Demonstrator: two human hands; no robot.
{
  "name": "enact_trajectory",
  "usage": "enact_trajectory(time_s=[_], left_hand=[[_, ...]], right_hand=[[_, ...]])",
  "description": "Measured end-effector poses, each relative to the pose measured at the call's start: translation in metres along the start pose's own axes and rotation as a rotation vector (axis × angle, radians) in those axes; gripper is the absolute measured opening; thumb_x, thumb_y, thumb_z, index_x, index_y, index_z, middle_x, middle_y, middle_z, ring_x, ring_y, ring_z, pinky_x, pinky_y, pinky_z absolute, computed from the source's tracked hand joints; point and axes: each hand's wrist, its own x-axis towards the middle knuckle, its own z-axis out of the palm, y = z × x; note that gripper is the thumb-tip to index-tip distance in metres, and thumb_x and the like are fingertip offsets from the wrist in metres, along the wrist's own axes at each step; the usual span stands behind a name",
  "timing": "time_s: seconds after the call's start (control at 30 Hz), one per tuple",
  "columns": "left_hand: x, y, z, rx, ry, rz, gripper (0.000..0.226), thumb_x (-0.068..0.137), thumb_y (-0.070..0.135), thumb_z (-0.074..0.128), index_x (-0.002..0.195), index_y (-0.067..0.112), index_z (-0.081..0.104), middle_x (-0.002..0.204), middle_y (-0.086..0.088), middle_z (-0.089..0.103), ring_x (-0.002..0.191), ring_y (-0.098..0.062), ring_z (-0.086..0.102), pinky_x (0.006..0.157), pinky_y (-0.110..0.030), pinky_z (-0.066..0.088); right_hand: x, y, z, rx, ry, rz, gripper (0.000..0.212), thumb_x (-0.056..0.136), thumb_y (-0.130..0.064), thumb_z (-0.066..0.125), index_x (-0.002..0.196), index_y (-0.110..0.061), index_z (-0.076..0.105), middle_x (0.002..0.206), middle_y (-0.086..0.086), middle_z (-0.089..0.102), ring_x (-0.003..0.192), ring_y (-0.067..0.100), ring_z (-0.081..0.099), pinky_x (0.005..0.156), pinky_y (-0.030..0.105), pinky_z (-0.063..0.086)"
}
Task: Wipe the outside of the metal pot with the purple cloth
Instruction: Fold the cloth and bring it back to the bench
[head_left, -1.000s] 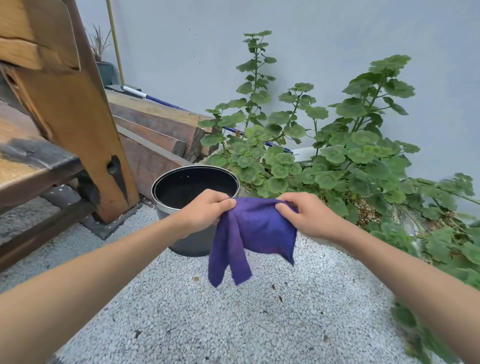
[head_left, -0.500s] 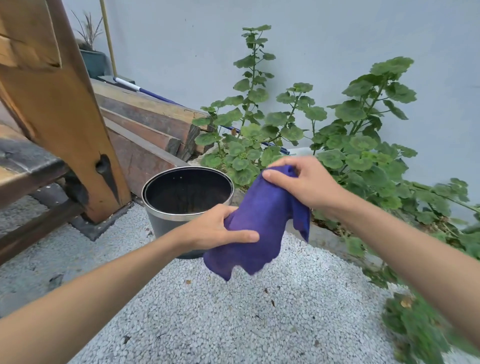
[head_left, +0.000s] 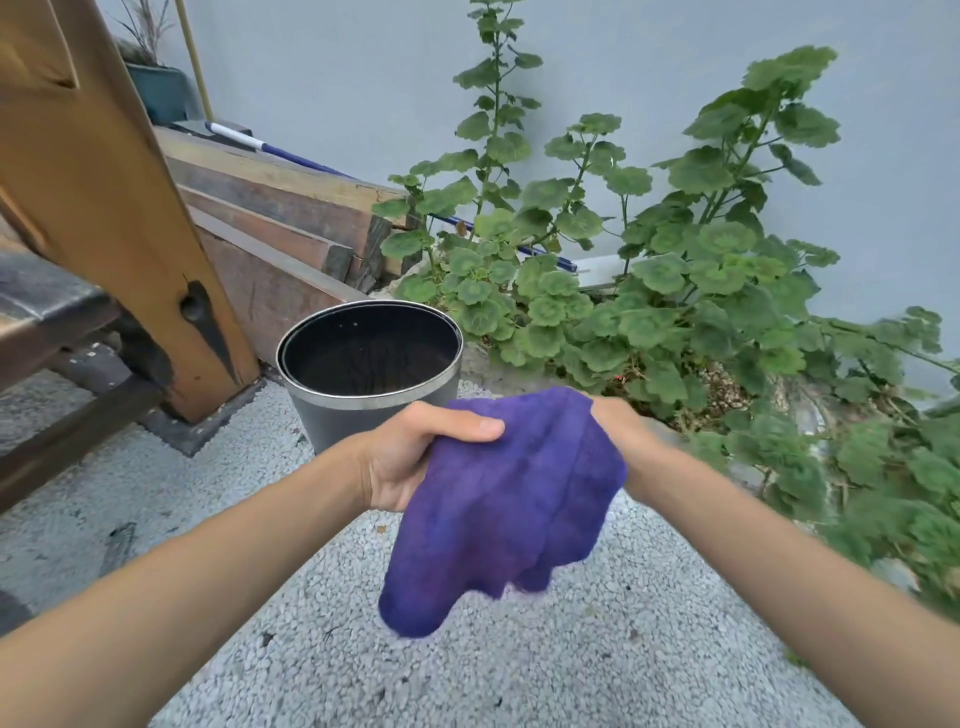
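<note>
The metal pot (head_left: 332, 415) stands upright on the gravel, grey outside with a shiny rim and a dark inside. In front of it, both hands hold the purple cloth (head_left: 498, 509) in the air, apart from the pot. My left hand (head_left: 415, 457) grips the cloth's left edge, thumb on top. My right hand (head_left: 618, 431) is mostly hidden under the cloth, which drapes over it and hangs down.
A wooden bench leg (head_left: 130, 234) and stacked timber planks (head_left: 270, 218) lie left of and behind the pot. Leafy green plants (head_left: 649, 291) fill the right side along a grey wall (head_left: 623, 62). Pale gravel ground (head_left: 519, 665) spreads below my arms.
My right hand has dropped from above the pot's rim level and gone under the cloth. The cloth now drapes over it and hangs lower. My left hand keeps its hold.
</note>
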Motion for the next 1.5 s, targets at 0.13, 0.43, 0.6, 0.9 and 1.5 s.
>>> enact_trajectory(time_s=[0.13,0.43,0.6,0.9,1.5], left_hand=[[0.003,-0.001,-0.007,0.012,0.165,0.088,0.048,0.069,0.025,0.084,0.111,0.004,0.074,0.106,-0.015,0.074,0.098,-0.027,0.071,0.093,-0.038,0.055],[0.009,0.005,-0.012,0.114,0.297,0.159,0.046,0.075,0.027,0.078,0.116,0.006,0.072,0.120,-0.018,0.070,0.110,-0.028,0.067,0.099,-0.039,0.053],[0.000,0.000,-0.019,0.132,0.389,0.150,0.050,0.080,0.022,0.072,0.124,-0.002,0.065,0.127,-0.023,0.066,0.116,-0.035,0.065,0.101,-0.041,0.050],[-0.014,-0.024,-0.043,0.099,0.406,0.039,0.053,0.081,0.020,0.066,0.129,-0.002,0.061,0.126,-0.023,0.065,0.114,-0.036,0.063,0.099,-0.045,0.049],[-0.039,0.040,0.004,0.623,0.782,0.656,0.045,0.060,0.039,0.093,0.031,0.023,0.063,0.042,0.003,0.061,0.046,0.003,0.060,0.049,-0.009,0.045]], right_hand=[[-0.027,0.033,-0.015,0.082,-0.231,0.312,0.069,0.083,-0.077,0.045,0.078,-0.013,0.070,0.074,0.007,0.073,0.066,0.022,0.069,0.062,0.028,0.052],[-0.037,0.011,-0.014,0.310,-0.437,0.004,0.048,0.077,-0.056,0.073,0.113,-0.024,0.072,0.121,0.012,0.073,0.113,0.023,0.070,0.093,0.037,0.050],[-0.039,0.013,-0.001,0.315,-0.402,-0.112,0.030,0.075,-0.035,0.080,0.103,-0.025,0.078,0.117,-0.001,0.075,0.111,0.013,0.066,0.099,0.035,0.047],[-0.047,0.041,0.019,0.702,-0.625,0.274,0.059,0.078,-0.003,0.077,0.132,0.009,0.059,0.127,0.028,0.064,0.100,0.035,0.069,0.090,0.045,0.057],[-0.045,-0.042,-0.010,-0.564,-0.221,-1.337,0.039,0.087,0.011,0.059,0.098,-0.019,0.081,0.097,0.002,0.057,0.091,0.010,0.060,0.077,0.020,0.046]])
